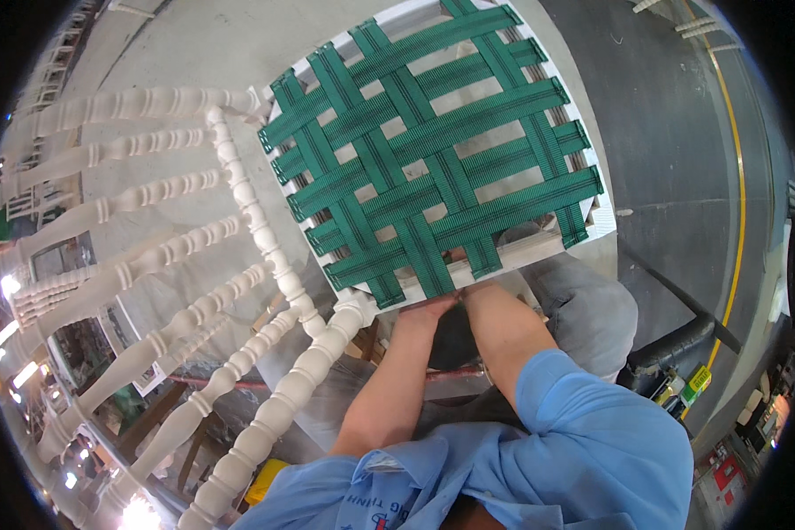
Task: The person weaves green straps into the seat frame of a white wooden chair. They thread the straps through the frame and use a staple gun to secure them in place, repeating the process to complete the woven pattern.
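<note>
A white chair with turned spindles [182, 321] lies in front of me, its back pointing left. Green webbing straps [422, 146], striped with dark lines, are woven over and under each other across its white seat frame [530, 251]. Strap ends fold over the frame's edges. Both my forearms reach to the near edge of the seat. My left hand [434, 309] goes in under that edge, close to a hanging strap end. Just right of it, my right hand [477, 290] also passes beneath the frame. The seat hides the fingers of both hands, and whatever they may hold cannot be seen.
My grey-trousered knee [592, 305] is under the seat's right corner. A black padded bar [673, 344] stands to the right, with small packages [696, 385] by it. More white chair parts [40, 305] are at the left. A yellow line [740, 203] crosses the grey floor.
</note>
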